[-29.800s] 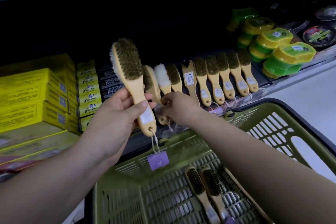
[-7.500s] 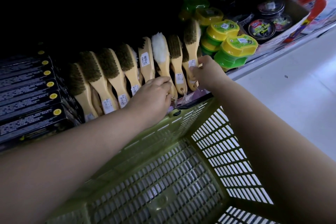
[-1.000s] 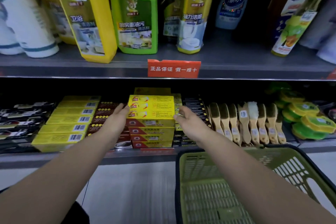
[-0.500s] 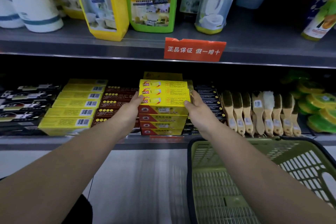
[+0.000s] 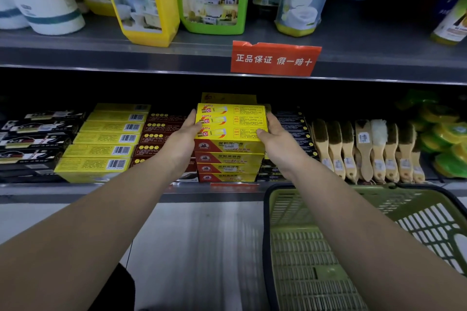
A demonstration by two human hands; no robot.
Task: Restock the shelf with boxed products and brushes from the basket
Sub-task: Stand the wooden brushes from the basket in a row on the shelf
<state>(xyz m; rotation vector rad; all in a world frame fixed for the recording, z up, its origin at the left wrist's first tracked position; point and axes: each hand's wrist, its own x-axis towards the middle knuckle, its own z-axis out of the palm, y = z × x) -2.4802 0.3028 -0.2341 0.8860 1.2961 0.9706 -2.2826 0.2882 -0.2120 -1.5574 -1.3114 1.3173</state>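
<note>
**Yellow boxes held at the shelf**

Flat yellow boxes point(image 5: 231, 121), bunched in one level block, are gripped at both ends by the left hand point(image 5: 183, 139) and right hand point(image 5: 278, 142) on the lower shelf point(image 5: 75, 190); wooden brushes point(image 5: 366, 151) lean in a row to the right; a green basket point(image 5: 417, 209) sits below.

Single head-worn wide-angle view: you look forward and somewhat down from above both shelf levels, facing the shelving square-on, with the aim centred on the yellow boxes point(image 5: 230, 121) at the lower shelf point(image 5: 75, 190). The camera stands within arm's reach of the shelving, so your forearms enter from the bottom corners and end at the left hand point(image 5: 183, 140) and right hand point(image 5: 279, 145) mid-frame. The upper shelf point(image 5: 126, 57) crosses the top; the green basket point(image 5: 316, 247) and the floor point(image 5: 202, 247) lie close beneath.
</note>
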